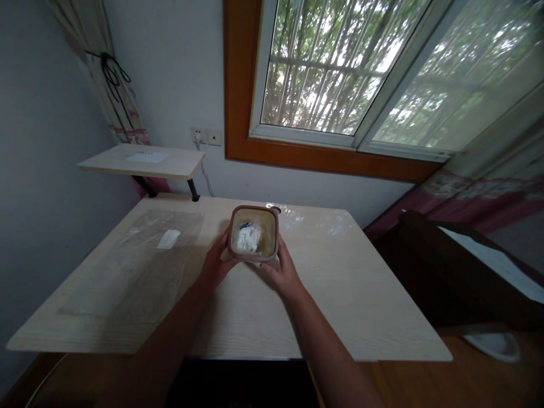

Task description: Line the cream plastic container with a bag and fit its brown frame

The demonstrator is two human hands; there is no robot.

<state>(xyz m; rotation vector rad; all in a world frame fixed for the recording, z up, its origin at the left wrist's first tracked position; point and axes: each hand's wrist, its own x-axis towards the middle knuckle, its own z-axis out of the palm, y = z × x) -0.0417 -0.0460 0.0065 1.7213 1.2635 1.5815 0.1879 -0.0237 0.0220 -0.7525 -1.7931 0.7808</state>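
Note:
Between my two hands is a small square bin [233, 249] with a reddish-brown rim, its open top facing me. Crumpled white tissue [249, 238] lies inside, with a small dark-blue scrap at its upper edge. My left hand [216, 264] is wrapped against the bin's left side, thumb near the lower rim. On the right side, my right hand [284, 274] grips it in the same way. The bin hides most of the fingers. Whether its base touches the desk [340, 283] cannot be made out.
A clear plastic sheet [140, 272] with a white label [169, 239] covers the desk's left part. At the back left stands a raised shelf [106, 160] with a paper on it. The window wall borders the far edge. Dark furniture [446, 272] stands to the right.

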